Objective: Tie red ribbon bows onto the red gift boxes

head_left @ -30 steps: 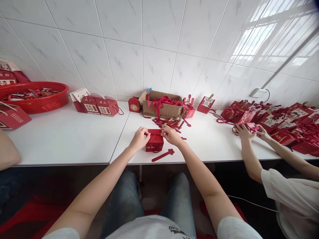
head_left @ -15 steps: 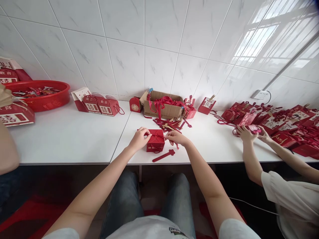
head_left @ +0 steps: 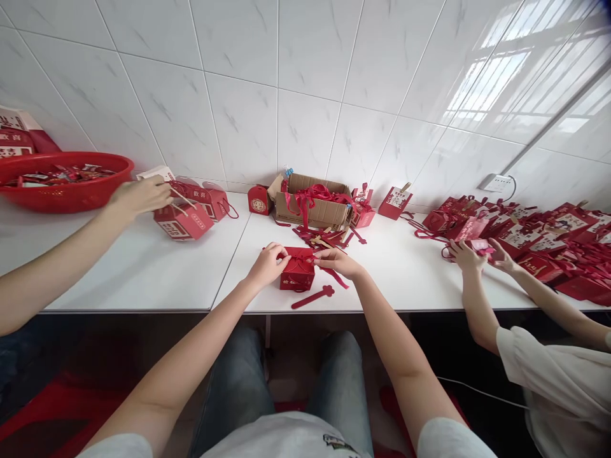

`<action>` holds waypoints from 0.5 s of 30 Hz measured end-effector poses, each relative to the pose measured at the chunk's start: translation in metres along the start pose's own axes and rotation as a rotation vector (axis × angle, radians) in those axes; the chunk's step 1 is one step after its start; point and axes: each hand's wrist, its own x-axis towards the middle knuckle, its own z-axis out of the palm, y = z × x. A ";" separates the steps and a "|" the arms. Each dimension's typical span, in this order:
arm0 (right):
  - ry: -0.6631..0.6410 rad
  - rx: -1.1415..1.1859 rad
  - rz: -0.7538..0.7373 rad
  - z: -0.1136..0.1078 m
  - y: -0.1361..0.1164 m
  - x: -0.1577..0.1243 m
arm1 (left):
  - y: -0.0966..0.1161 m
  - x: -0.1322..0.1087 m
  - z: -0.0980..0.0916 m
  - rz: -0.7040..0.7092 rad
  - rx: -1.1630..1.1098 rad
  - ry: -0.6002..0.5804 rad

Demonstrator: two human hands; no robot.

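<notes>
A small red gift box point(head_left: 296, 280) stands on the white table in front of me, with a red ribbon point(head_left: 301, 257) across its top. At the box's left side, my left hand point(head_left: 270, 262) pinches the ribbon. My right hand point(head_left: 337, 261) pinches the ribbon at the right side, and a loose ribbon tail hangs below its fingers. Just in front of the box lies a flat dark red strip with a flower-shaped end point(head_left: 314, 297).
Behind are a cardboard box of ribbons point(head_left: 312, 213) and scattered strips point(head_left: 319, 238). At left, a person's hand point(head_left: 146, 193) holds a red box point(head_left: 184, 222) near a red basin point(head_left: 71, 198). Another person's hands point(head_left: 470, 257) work at right beside piled boxes point(head_left: 520, 238).
The left person's hand has brought a red box beside the boxes at the wall. My hands have barely moved; the ribbon tail now stretches farther right.
</notes>
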 end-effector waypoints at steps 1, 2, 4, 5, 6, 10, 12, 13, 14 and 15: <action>0.027 0.022 -0.022 0.003 0.001 0.002 | 0.000 0.000 0.000 -0.001 0.004 -0.002; 0.055 0.041 -0.039 0.005 0.002 0.004 | -0.001 0.000 0.000 -0.003 0.008 -0.005; 0.101 0.067 -0.062 0.009 0.004 0.009 | -0.001 0.000 0.000 -0.007 0.023 -0.001; 0.121 0.075 -0.071 0.011 0.005 0.012 | -0.001 0.001 0.000 -0.010 0.034 0.011; 0.140 0.080 -0.080 0.012 0.005 0.015 | -0.001 0.001 0.000 -0.014 0.046 0.031; 0.194 0.087 -0.112 0.017 0.006 0.024 | 0.006 0.010 -0.001 -0.022 0.055 0.104; 0.197 0.094 -0.128 0.019 0.006 0.026 | 0.010 0.017 -0.001 -0.006 0.016 0.073; 0.193 0.098 -0.135 0.020 0.005 0.027 | 0.012 0.020 -0.001 0.007 -0.009 0.044; 0.188 0.102 -0.140 0.021 0.005 0.027 | 0.014 0.023 0.000 0.018 -0.033 0.015; 0.184 0.105 -0.144 0.021 0.004 0.027 | 0.015 0.026 0.000 0.028 -0.054 -0.008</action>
